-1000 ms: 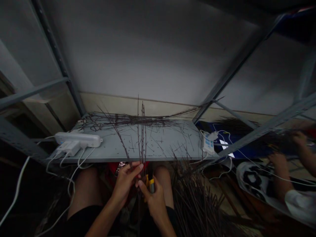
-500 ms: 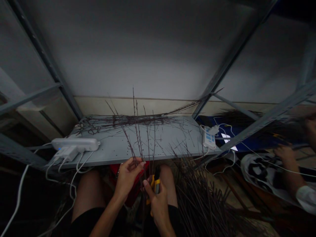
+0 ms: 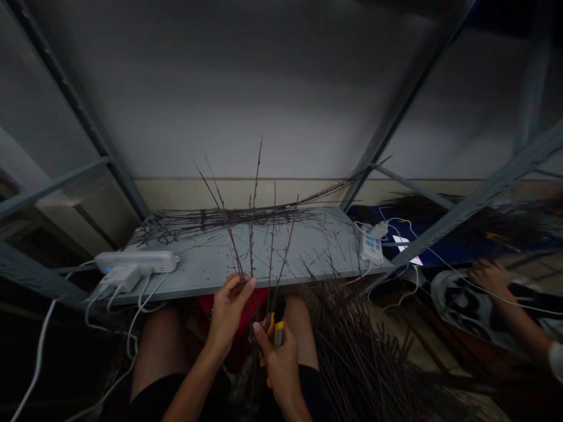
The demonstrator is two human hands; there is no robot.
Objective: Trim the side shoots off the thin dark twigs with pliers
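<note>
My left hand [image 3: 229, 308] pinches thin dark twigs [image 3: 251, 240] between thumb and fingertips, just in front of a grey shelf [image 3: 197, 268]. Their tips fan upward over the shelf. Lower and to the right, my right hand [image 3: 281, 358] is closed around yellow-handled cutters [image 3: 279, 333]; its thumb and finger also press on the lower twig stems. The jaws of the cutters are hard to make out in the dim light. Behind the held twigs, a bundle of similar twigs [image 3: 246, 217] lies across the back of the shelf.
A large heap of twigs [image 3: 360, 351] stands by my right knee. White power strips [image 3: 141, 259] [image 3: 372, 245] with trailing cables sit at both shelf ends. Metal posts [image 3: 409, 82] frame the shelf. Another person's hand [image 3: 490, 275] is at the far right, near a blue surface [image 3: 444, 251].
The held twigs have shifted and spread, their tips leaning further right. My left fingers have moved slightly along the stems. At the right, the other person's hand has moved left.
</note>
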